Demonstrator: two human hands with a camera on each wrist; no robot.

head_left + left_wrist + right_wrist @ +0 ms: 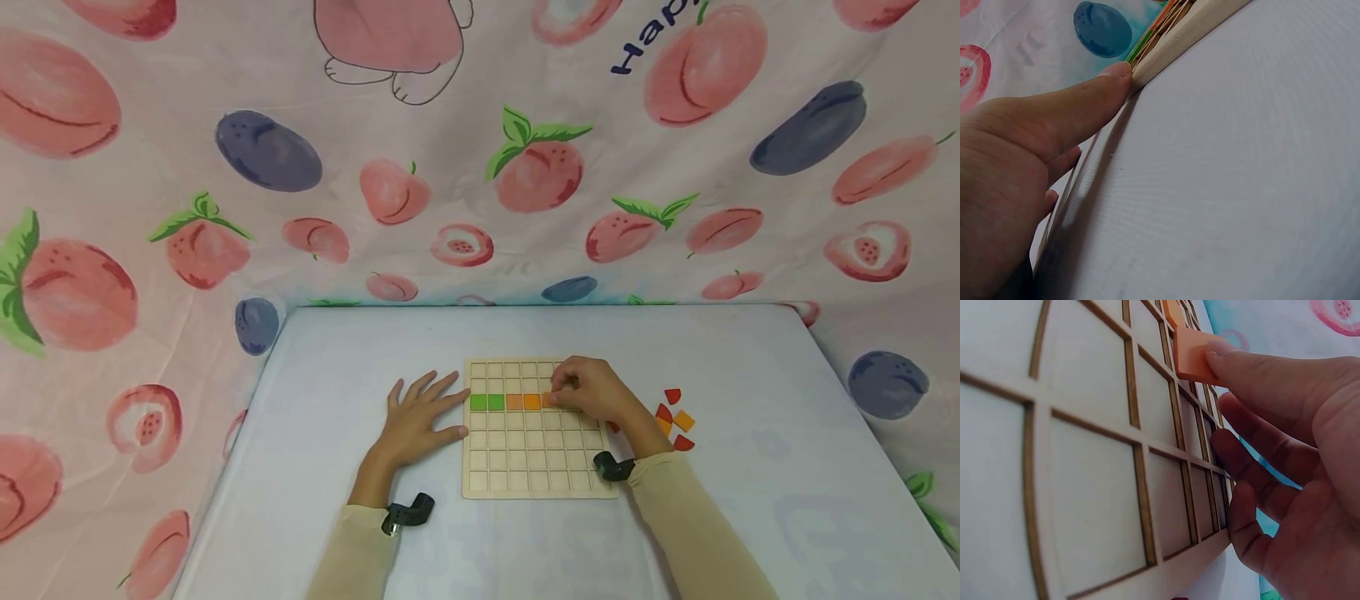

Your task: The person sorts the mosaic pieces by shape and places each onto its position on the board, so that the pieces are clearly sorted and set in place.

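Observation:
A wooden grid board [525,459] with square cells lies flat on the table. Two green tiles [487,402] and two orange tiles [522,402] sit side by side in one of its upper rows. My right hand [597,393] is over that row and pinches an orange square tile [1193,355], seen tilted at the cells in the right wrist view. My left hand [420,423] lies spread at the board's left side, fingers straight. Its thumb [1094,97] touches the board's edge in the left wrist view.
Loose red pieces [672,395] and orange pieces [683,420] are scattered right of the board, partly hidden by the right forearm. A white cloth covers the table [360,350]. Behind it hangs a fruit-print curtain [450,125].

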